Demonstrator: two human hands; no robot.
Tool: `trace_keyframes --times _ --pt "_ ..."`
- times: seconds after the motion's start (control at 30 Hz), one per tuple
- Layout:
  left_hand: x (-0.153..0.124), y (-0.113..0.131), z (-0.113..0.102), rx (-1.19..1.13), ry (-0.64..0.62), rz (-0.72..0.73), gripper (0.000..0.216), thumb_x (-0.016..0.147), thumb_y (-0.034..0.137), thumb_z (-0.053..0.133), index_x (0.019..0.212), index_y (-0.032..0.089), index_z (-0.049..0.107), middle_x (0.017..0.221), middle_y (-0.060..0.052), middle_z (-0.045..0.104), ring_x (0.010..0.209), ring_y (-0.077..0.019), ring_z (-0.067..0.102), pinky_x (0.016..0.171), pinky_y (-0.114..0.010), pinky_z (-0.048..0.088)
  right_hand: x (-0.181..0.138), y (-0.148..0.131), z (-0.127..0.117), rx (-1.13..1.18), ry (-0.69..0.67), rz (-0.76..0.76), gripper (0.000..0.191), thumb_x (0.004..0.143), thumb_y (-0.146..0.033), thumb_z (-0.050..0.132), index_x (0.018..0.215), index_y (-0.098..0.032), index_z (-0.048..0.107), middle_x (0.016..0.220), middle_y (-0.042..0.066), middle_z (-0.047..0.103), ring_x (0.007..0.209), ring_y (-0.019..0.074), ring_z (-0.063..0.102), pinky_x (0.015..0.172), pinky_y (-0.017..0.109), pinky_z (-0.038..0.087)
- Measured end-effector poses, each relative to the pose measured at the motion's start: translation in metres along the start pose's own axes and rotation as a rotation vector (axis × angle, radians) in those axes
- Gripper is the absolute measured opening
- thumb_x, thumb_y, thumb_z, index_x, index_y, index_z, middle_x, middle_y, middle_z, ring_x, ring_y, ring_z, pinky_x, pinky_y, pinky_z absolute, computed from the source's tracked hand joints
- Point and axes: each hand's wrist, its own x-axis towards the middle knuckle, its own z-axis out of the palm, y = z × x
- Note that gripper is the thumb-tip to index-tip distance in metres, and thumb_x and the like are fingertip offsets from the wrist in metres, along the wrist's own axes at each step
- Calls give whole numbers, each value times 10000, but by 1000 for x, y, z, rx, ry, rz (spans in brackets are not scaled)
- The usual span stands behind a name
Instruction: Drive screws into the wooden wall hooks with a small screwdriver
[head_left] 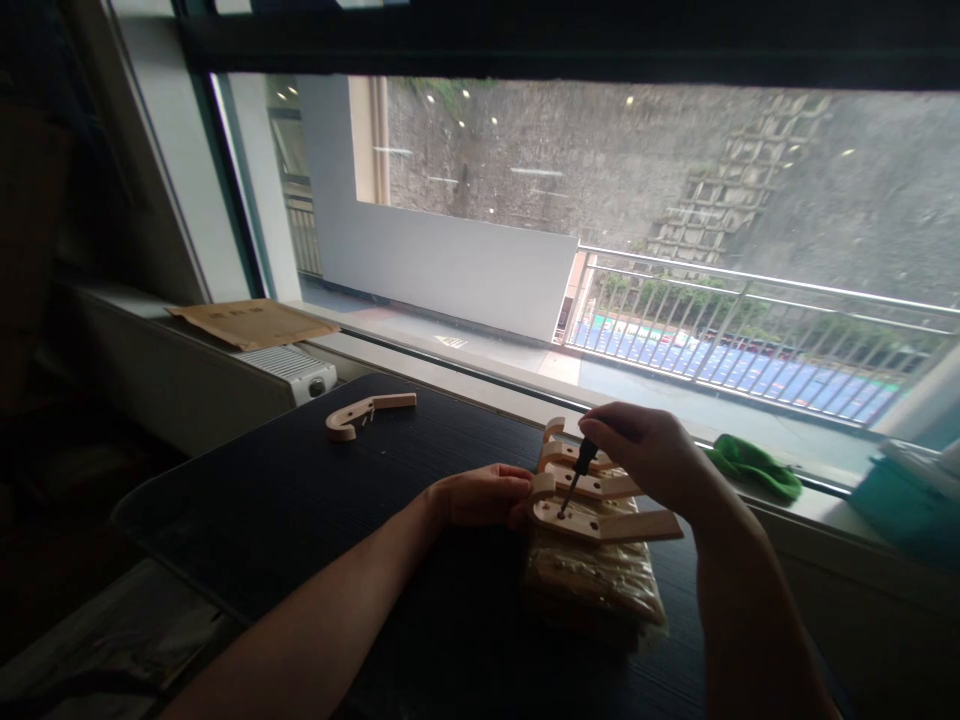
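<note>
At the desk's (300, 500) far edge, the left hand (480, 495), fingers closed on the stacked wooden hooks (600, 522), steadies them while the right hand (652, 450), fingers pinching a screwdriver (579, 472), sets its tip in a hole.

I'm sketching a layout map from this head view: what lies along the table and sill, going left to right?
Cardboard sheet → lone wooden hook → left hand → right hand holding the screwdriver → green cloth → teal box. The stacked hooks overlap the right hand, so they are left out.
</note>
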Motion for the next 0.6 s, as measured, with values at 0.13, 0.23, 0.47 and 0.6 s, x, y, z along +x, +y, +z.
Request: trace_keyframes --times 0.13,0.23,0.47,0.6 --pt "-1 1 1 2 5 -5 325 659 316 769 819 92 597 578 13 557 535 -96 505 556 -240 348 2 3 4 -63 39 16 338 789 -471 548 755 -161 677 552 -13 534 510 99 404 477 243 331" --pt "-1 1 1 -1 4 0 335 651 320 774 818 92 595 578 13 557 538 -98 508 558 -244 349 3 8 5 -105 52 9 332 787 -479 544 773 -175 676 560 -10 550 507 103 424 482 247 340" --pt "-1 1 0 -1 11 -5 328 646 312 778 816 96 601 577 17 560 533 -98 509 567 -248 356 6 17 4 -41 -10 -34 318 808 -456 525 857 -182 680 707 38 660 603 139 536 566 273 414" --pt "0 0 -1 3 13 -8 323 653 314 771 818 96 599 581 15 559 541 -102 513 569 -252 360 8 19 7 -62 27 3 339 790 -488 538 810 -177 670 669 34 649 592 141 527 566 279 419"
